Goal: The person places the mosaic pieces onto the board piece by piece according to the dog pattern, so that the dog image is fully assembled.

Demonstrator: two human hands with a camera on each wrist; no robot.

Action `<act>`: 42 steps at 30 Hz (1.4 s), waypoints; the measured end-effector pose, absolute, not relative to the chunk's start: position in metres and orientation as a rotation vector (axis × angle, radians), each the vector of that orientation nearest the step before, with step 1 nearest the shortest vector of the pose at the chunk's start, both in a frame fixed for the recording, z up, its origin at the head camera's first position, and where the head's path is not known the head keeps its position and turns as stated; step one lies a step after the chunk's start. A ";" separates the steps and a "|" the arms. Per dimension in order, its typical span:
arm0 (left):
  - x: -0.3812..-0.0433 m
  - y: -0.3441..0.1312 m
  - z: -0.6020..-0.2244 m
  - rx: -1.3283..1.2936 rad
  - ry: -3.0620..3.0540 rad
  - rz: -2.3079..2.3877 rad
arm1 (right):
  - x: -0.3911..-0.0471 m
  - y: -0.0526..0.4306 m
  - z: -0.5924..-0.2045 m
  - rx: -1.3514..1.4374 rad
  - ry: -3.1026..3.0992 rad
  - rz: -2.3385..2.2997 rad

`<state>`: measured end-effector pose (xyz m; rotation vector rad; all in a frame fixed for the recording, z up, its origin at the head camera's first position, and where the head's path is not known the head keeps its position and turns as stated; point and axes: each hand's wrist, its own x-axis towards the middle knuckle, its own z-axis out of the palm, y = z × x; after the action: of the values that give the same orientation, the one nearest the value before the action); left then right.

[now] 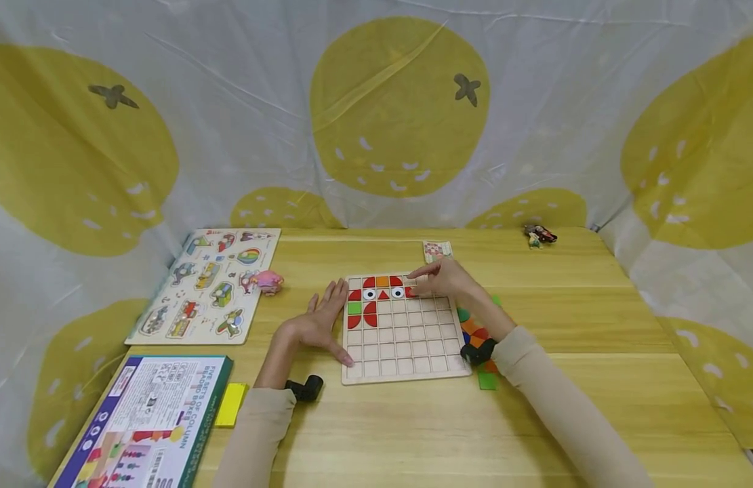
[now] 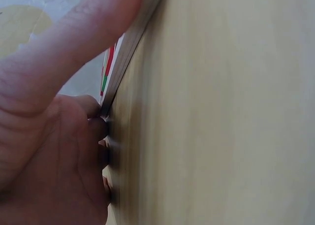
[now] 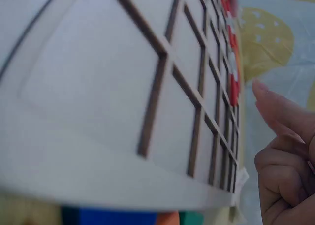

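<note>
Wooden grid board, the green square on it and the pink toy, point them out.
Wooden grid board [image 1: 407,335], head view: a bare cell near its middle.
Green square [image 1: 354,308], head view: middle of its top face.
Pink toy [image 1: 270,282], head view: middle of its body.

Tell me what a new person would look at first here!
Probably the huge yellow fruits on the cloth behind the table. Then maybe two round eyes among red pieces near the far edge of the wooden board, between the left hand and right hand. Next, a pink toy left of the board.
</note>
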<state>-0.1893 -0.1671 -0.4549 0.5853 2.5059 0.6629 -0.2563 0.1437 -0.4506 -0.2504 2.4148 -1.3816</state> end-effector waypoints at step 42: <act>-0.190 -0.168 -0.455 0.589 2.504 0.646 | -0.205 0.273 -0.452 -0.169 2.594 -1.036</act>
<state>-0.1904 -0.1679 -0.4550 0.5888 2.5038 0.6456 -0.2055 0.2728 -0.4522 -0.1691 2.5938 -1.0362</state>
